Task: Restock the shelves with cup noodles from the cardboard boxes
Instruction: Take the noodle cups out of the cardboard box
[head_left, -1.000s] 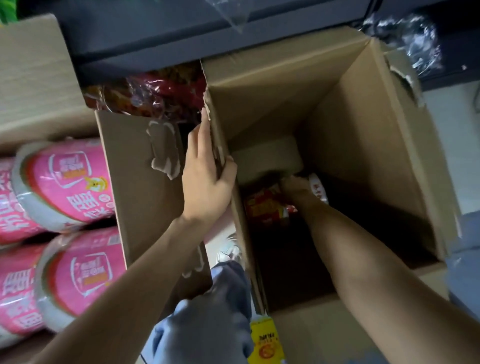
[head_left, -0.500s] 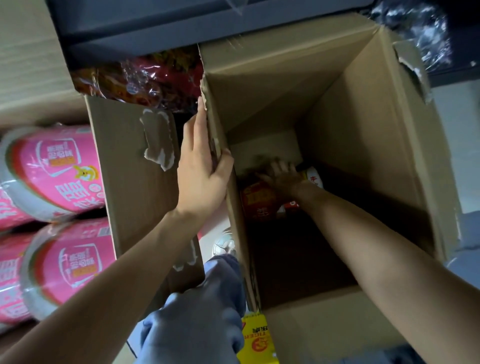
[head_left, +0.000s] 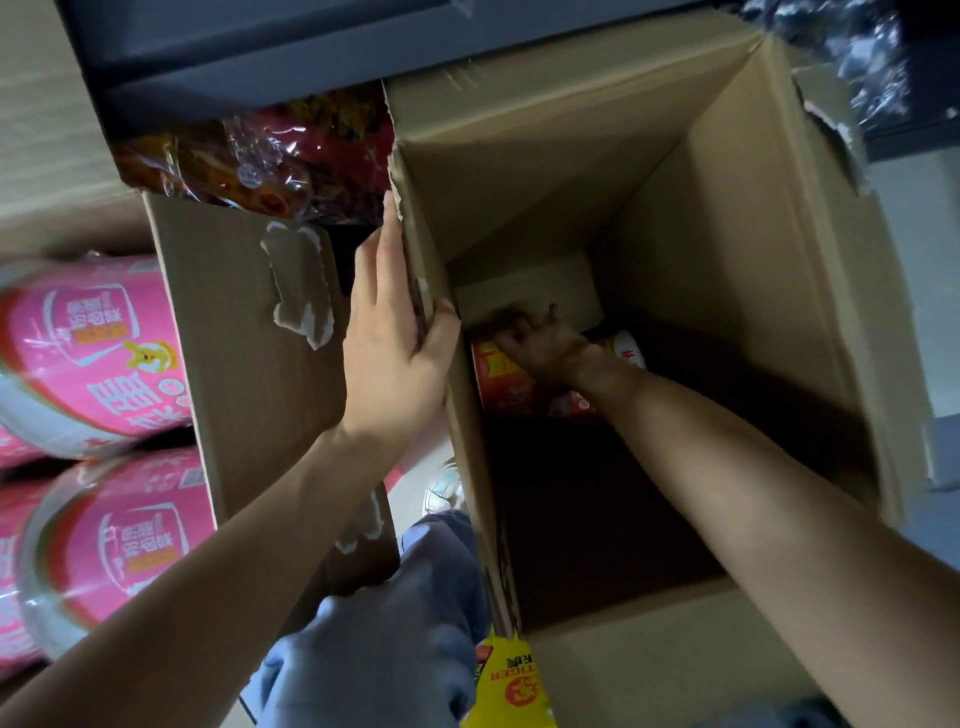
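Note:
A tall open cardboard box (head_left: 727, 291) fills the middle and right of the view. My left hand (head_left: 397, 343) grips its left wall at the rim, fingers outside and thumb inside. Deep at the bottom lies a red and yellow cup noodle (head_left: 501, 374). My right hand (head_left: 540, 345) reaches down onto it with fingers curled over its top. A second cup with a white rim (head_left: 626, 351) peeks out behind my wrist. The box's lower inside is dark.
Pink-lidded cup noodles (head_left: 98, 343) lie stacked at the left. A box flap (head_left: 249, 332) hangs between them and my left arm. Red plastic-wrapped packs (head_left: 260, 161) sit under a dark shelf edge (head_left: 260, 62). My knee in blue trousers (head_left: 384, 634) and a yellow packet (head_left: 511, 680) are below.
My right hand has reached deeper and shifted left onto the red cup, fingers now curled over it. The left hand keeps its hold on the box wall.

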